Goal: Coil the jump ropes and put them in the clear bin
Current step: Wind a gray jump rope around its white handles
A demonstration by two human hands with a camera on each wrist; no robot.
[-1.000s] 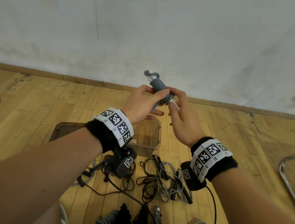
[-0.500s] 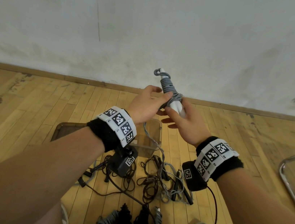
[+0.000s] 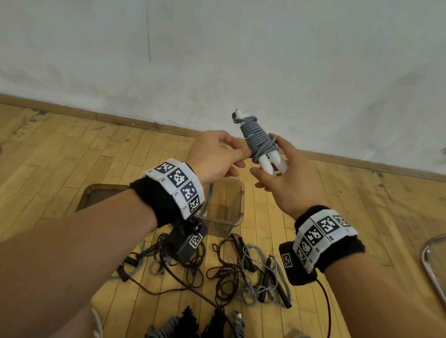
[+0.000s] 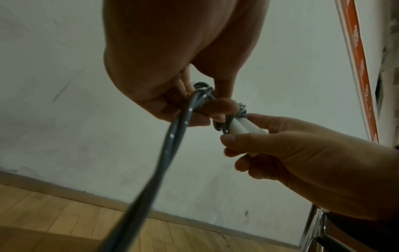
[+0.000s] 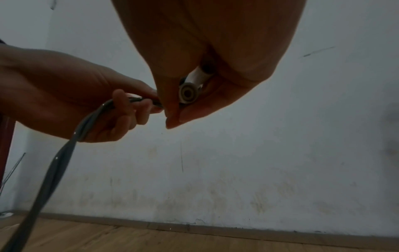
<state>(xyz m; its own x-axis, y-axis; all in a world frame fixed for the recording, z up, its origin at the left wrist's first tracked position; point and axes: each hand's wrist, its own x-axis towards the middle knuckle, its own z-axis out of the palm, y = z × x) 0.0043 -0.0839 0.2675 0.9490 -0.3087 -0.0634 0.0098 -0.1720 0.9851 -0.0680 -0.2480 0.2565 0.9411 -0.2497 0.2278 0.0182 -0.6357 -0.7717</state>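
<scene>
A grey jump rope [image 3: 257,140] is wound round its two white handles [image 3: 267,162] and held in the air before the wall. My right hand [image 3: 272,173] grips the lower ends of the handles [image 4: 239,127], whose round end cap [image 5: 189,93] shows in the right wrist view. My left hand [image 3: 242,154] pinches the loose grey cord [image 4: 170,141] right beside the coil; the cord hangs down from its fingers [image 5: 134,105]. The clear bin [image 3: 241,200] stands on the floor below both hands, partly hidden by my left wrist.
Loose black and grey ropes [image 3: 244,272] lie tangled on the wood floor in front of the bin. Several coiled ropes [image 3: 192,336] lie near my shoes. A flat brownish panel [image 3: 98,194] lies left of the bin, a metal chair frame [image 3: 436,273] at right.
The wound bundle has shifted a little to the right and tilted, showing more of the white handle ends. My right hand slid down to those ends; my left hand keeps hold of the loose cord.
</scene>
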